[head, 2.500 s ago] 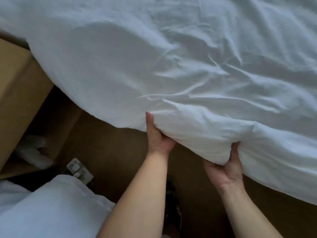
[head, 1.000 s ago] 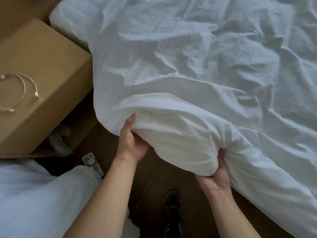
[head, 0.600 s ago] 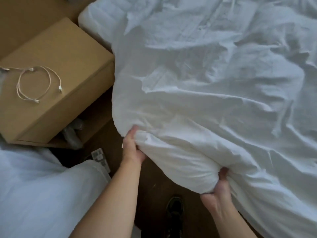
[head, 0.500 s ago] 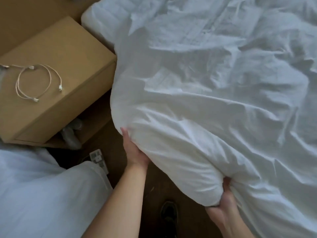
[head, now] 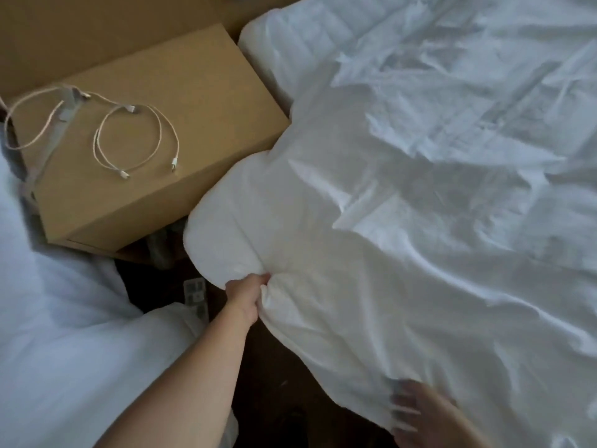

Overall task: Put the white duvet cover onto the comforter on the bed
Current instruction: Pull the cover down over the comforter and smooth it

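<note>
The white duvet cover lies wrinkled over the bed, puffed up by the comforter inside, and its near-left corner bulges over the bed's edge. My left hand grips a bunch of the cover at that corner, fingers buried in the fabric. My right hand is blurred at the bottom of the view, fingers spread flat against the cover's hanging lower edge. The comforter itself is hidden inside the cover.
A cardboard box stands against the bed's left side with white charging cables coiled on top. The bare mattress corner shows at the top. More white fabric fills the lower left. Dark brown floor runs between.
My left hand has moved from cupping the corner to pinching a bunch of it. My right hand let go of its fold and now lies spread on the lower edge. The view shifted left.
</note>
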A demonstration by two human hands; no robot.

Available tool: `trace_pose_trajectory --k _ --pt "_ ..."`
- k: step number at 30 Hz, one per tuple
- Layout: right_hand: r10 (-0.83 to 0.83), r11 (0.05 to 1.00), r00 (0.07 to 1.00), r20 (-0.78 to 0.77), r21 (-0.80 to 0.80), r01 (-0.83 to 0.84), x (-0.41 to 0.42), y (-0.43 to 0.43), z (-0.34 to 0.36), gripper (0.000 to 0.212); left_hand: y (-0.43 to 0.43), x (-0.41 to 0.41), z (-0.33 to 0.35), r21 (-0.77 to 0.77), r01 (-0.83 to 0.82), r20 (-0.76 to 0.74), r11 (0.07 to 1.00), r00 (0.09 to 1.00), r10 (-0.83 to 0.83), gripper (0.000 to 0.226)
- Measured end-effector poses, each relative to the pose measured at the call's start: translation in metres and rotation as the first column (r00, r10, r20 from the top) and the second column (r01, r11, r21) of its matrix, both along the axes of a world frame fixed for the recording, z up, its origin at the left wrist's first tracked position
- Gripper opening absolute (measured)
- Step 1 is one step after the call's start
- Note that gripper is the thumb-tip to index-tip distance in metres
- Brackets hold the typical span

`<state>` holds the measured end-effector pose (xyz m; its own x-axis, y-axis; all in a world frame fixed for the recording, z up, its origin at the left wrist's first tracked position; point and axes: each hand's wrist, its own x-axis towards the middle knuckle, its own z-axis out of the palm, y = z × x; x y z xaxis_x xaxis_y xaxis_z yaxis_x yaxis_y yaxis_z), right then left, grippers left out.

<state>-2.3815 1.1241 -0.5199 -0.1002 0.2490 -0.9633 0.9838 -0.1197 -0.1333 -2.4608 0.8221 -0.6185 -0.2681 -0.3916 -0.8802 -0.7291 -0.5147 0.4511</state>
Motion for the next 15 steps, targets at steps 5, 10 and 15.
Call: trace_pose_trajectory --k 5,10,15 --pt "0.805 0.499 0.514 -0.296 0.807 -0.317 -0.198 -0.001 0.036 0.050 0.009 -0.027 -0.008 0.135 0.131 0.216 0.982 0.963 -0.159 0.063" --pt "0.939 0.195 0.325 0.113 0.603 -0.774 -0.331 0.021 0.005 0.152 0.041 -0.175 0.047 -0.551 0.382 -0.036 0.742 0.878 -0.478 0.102" --pt "0.956 0.143 0.258 0.140 0.545 -0.826 -0.345 0.028 -0.028 0.161 0.076 -0.315 0.083 -0.561 0.682 0.016 0.469 0.575 -0.818 0.130"
